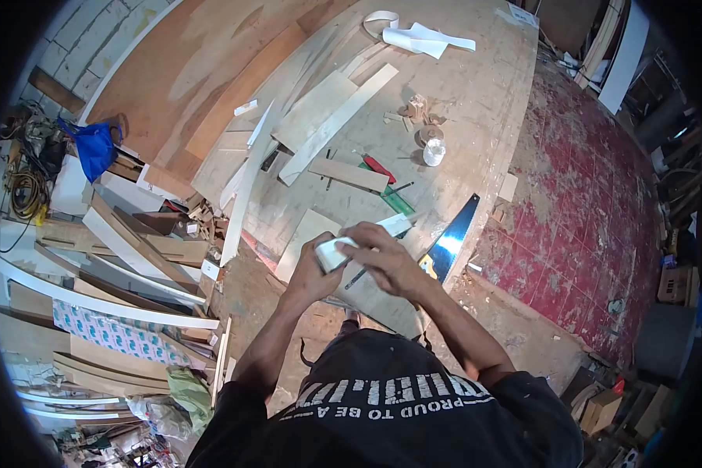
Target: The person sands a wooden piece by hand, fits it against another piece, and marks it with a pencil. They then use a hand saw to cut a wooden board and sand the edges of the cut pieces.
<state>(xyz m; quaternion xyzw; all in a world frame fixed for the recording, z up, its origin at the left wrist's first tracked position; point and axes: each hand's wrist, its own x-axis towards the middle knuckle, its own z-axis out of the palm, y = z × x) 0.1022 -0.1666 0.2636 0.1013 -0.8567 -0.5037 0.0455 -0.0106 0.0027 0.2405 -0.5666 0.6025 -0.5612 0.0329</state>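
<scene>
My left hand (312, 271) is wrapped round a small white block-like piece (332, 254) above the near edge of the workbench. The fingers of my right hand (390, 261) are bent over the same piece from the right and touch its top; its exact kind I cannot make out. Just beyond my hands lie a green tool (396, 201), a red-handled tool (378, 168) and a narrow wood strip (349, 173). A handsaw (454, 234) with a yellow and black handle rests right of my right hand. Beneath my hands is a thin plywood piece (382, 292).
A white jar (434, 152) stands near wood shavings (417, 108). Long boards (339, 121) lie farther back, with a curled white sheet (429, 40) at the far end. Stacked curved strips (125, 308) crowd the left, near a blue bag (95, 148). Red dusty flooring (577, 210) is at right.
</scene>
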